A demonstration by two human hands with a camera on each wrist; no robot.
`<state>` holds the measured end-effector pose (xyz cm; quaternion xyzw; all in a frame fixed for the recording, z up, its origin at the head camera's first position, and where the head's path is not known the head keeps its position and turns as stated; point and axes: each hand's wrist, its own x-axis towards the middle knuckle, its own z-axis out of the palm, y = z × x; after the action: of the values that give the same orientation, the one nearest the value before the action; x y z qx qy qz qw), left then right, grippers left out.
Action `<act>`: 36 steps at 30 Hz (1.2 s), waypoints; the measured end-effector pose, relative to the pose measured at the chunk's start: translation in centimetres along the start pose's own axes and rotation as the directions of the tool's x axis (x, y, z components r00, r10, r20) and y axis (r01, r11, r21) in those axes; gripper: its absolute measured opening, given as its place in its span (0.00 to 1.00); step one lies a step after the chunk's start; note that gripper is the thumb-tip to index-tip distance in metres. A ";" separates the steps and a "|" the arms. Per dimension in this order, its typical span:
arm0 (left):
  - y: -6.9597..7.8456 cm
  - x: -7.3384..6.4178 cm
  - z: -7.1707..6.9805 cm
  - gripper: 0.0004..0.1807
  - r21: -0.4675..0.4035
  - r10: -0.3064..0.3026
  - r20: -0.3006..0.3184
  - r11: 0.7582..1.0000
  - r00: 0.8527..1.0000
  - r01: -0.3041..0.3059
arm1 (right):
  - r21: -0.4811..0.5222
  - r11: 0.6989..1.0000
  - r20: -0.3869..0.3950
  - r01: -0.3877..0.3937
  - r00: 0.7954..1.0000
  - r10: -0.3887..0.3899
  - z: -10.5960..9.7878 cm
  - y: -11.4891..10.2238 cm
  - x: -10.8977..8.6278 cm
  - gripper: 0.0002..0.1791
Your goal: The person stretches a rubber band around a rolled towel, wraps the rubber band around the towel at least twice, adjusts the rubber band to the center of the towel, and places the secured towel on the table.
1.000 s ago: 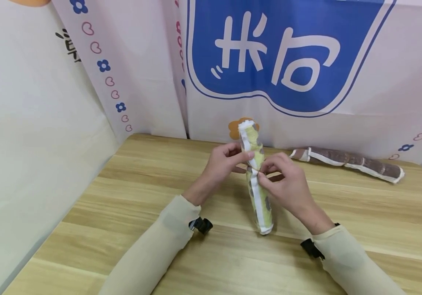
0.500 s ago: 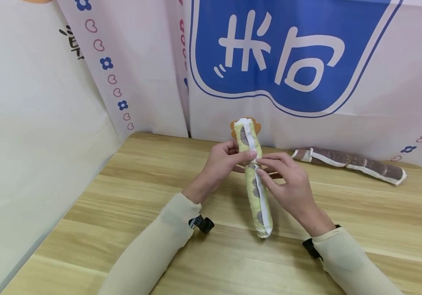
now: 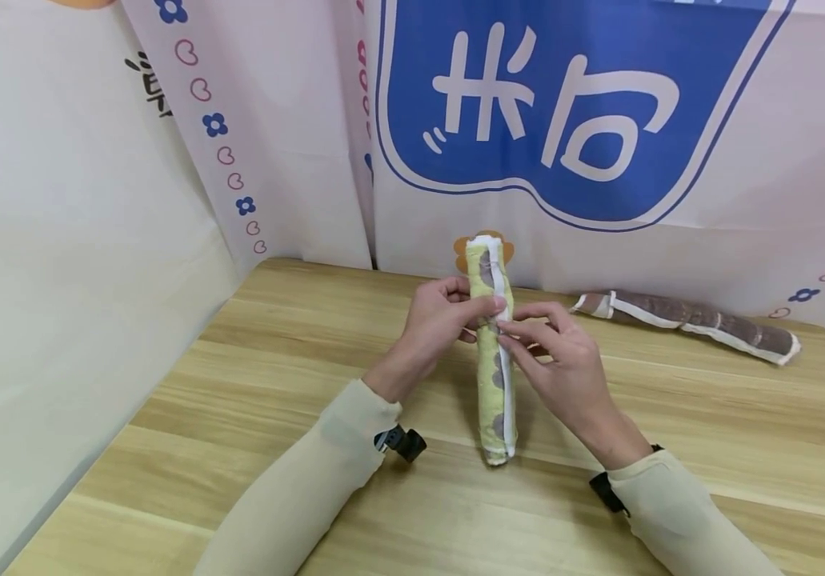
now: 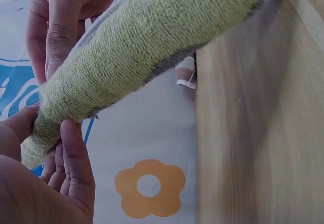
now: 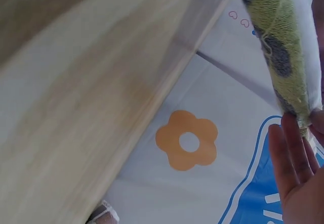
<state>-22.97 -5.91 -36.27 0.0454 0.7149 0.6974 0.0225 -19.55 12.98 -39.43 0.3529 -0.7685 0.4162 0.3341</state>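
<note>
A rolled-up towel [image 3: 490,384], yellow-green with grey spots and a white edging strip, is held nearly upright over the table in the head view. My left hand [image 3: 444,316] grips it around the middle from the left, thumb across the front. From the right, my right hand [image 3: 563,352] pinches at the white strip just below that thumb. The left wrist view shows the towel's plain terry side [image 4: 147,47] slanting up to the right, narrowed where the left fingers [image 4: 76,168] hold it. Grey spots show on the towel [image 5: 281,57] in the right wrist view, above the right fingers [image 5: 291,158].
A brown rolled towel [image 3: 714,324] with white edging lies at the table's back right. The wooden table [image 3: 239,448] ends against a printed backdrop [image 3: 297,160] with a blue sign and an orange flower. Small black cameras [image 3: 405,442] sit on both wrists.
The yellow-green towel has been turned about its length, bringing grey spots to the front and the white strip to the right. Its lower end swings left. Both hands stay at its middle.
</note>
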 end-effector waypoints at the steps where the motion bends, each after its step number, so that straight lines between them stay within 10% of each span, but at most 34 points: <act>1: 0.0 0.0 0.1 0.16 0.002 -0.002 -0.001 1.000 1.000 0.002 | 0.006 1.000 0.009 -0.028 1.000 0.028 0.0 0.0 0.0 0.15; 11: 0.2 -0.4 0.6 0.16 0.049 0.006 0.002 0.999 1.000 -0.006 | 0.089 0.965 0.102 -0.249 0.966 0.240 -0.2 -0.4 0.1 0.12; 26: -0.2 0.2 0.6 0.13 0.117 0.030 -0.056 0.993 0.998 -0.023 | 0.115 0.985 0.175 -0.131 0.978 0.110 0.1 0.1 -0.6 0.15; 31: -0.5 0.5 0.2 0.15 0.033 0.105 0.053 0.994 0.993 -0.107 | 0.173 0.967 0.126 -0.185 0.978 0.164 -0.4 0.4 -0.2 0.14; 36: -0.8 1.0 -0.8 0.20 -0.090 0.139 0.264 0.989 0.955 -0.119 | 0.243 0.933 0.072 -0.265 0.964 0.256 -1.0 0.6 -0.1 0.11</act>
<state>-24.07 -6.67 -37.03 0.1855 0.6749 0.7103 0.0754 -19.84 14.10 -39.31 0.2952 -0.7560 0.5437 0.2138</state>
